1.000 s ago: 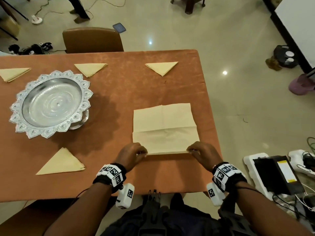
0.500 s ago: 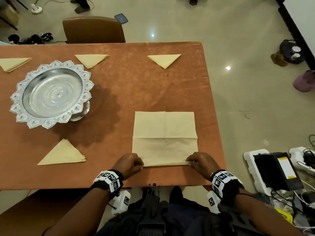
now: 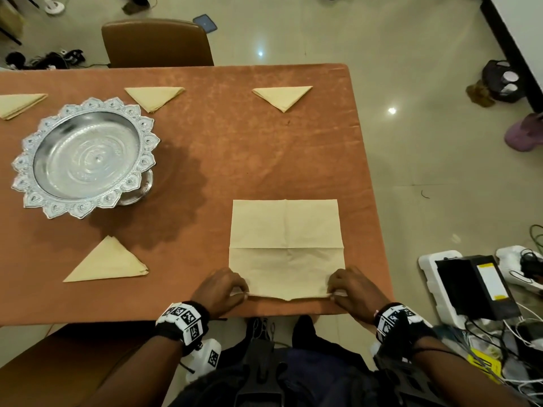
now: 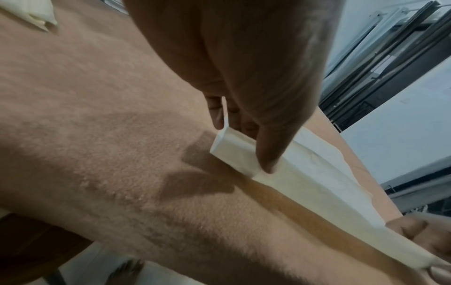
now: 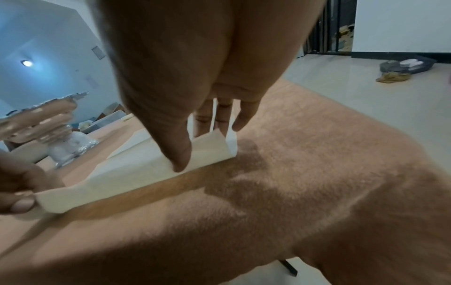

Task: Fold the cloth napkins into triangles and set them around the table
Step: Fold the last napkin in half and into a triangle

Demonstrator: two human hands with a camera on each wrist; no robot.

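Sitting at the left of the orange-brown cloth-covered table (image 3: 235, 148), the ornate silver pedestal bowl (image 3: 85, 155) showed its scalloped rim from the head view, while the right wrist view alone revealed its stem. Four folded cream triangle napkins (image 3: 110, 262) lay around the bowl. Near the front edge the cream square cloth napkin (image 3: 286, 248) lay flat, creased into quarters. The left hand (image 3: 220, 289) pinched its near left corner between thumb and fingers; the left wrist view showed that edge lifted off the table. The right hand (image 3: 355, 289) pinched the near right corner likewise, curling it upward.
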